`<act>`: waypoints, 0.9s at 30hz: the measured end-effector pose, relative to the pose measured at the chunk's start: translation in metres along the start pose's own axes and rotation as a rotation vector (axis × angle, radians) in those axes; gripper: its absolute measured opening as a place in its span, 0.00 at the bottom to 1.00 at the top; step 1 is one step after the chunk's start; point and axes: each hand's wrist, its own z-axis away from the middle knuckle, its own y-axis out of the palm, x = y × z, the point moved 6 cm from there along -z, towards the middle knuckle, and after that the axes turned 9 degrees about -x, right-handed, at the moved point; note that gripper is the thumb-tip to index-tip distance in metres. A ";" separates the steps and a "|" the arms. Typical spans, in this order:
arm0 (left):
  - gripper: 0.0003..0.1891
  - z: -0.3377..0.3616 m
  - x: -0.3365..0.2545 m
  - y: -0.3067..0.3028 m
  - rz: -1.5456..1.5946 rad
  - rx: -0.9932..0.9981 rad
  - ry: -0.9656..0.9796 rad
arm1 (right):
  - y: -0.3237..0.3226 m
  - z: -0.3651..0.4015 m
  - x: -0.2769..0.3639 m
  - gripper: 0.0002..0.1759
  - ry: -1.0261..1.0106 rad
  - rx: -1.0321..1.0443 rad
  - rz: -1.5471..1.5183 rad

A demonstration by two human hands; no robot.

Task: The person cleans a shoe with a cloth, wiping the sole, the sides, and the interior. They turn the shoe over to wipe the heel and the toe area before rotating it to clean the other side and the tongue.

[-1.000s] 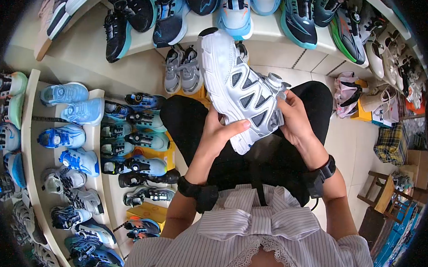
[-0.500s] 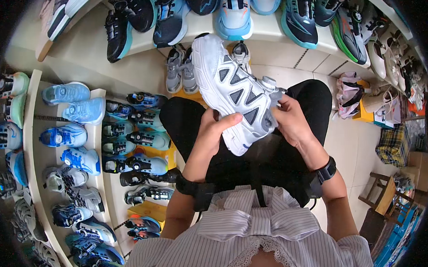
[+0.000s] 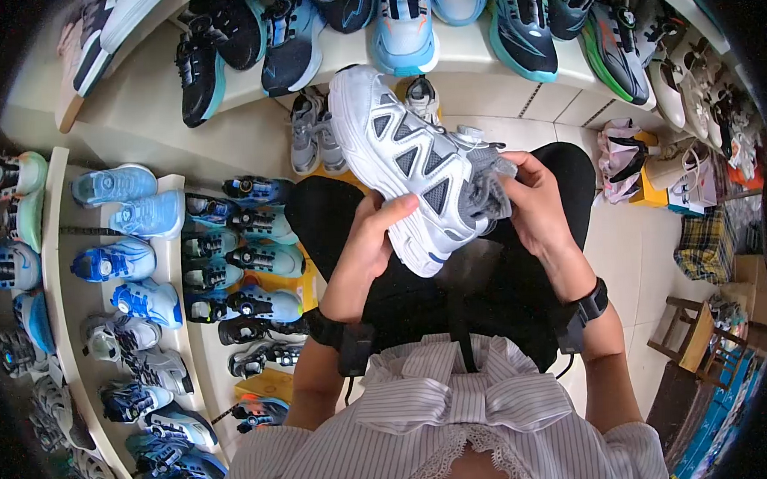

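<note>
A white and silver sneaker (image 3: 406, 157) with grey mesh triangles on its side is held above my lap, toe pointing up and to the left. My left hand (image 3: 373, 236) grips it from the side near the heel, thumb lying over the pale sole. At the collar, my right hand (image 3: 529, 195) pinches the grey lining or tongue edge (image 3: 489, 183) between thumb and fingers. A round dial sits on the top of the sneaker near my right fingers. The inside of the shoe is mostly hidden.
A curved shelf (image 3: 470, 60) ahead carries several sneakers. Tiered racks (image 3: 56, 279) of blue, black and white sneakers stand on my left. Grey sneakers (image 3: 315, 135) sit below the front shelf. To the right are a plaid bag (image 3: 705, 244) and a wooden stool (image 3: 683, 338).
The sneaker has shifted slightly left and rolled so that more of its grey collar shows. My right hand has moved a little right and up, along the collar edge.
</note>
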 end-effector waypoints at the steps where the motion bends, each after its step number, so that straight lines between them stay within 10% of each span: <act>1: 0.29 0.000 0.002 0.000 0.024 -0.010 0.010 | 0.000 0.000 0.001 0.12 -0.036 0.000 0.025; 6: 0.28 -0.002 0.002 -0.003 0.106 0.020 0.001 | 0.004 0.007 0.023 0.13 -0.392 -0.023 0.311; 16: 0.28 -0.003 0.004 -0.019 0.176 -0.003 -0.040 | -0.027 0.007 0.038 0.12 -0.491 -0.210 0.420; 27: 0.28 0.008 0.019 -0.014 0.283 0.043 -0.202 | -0.009 0.005 0.035 0.25 -0.098 0.097 -0.010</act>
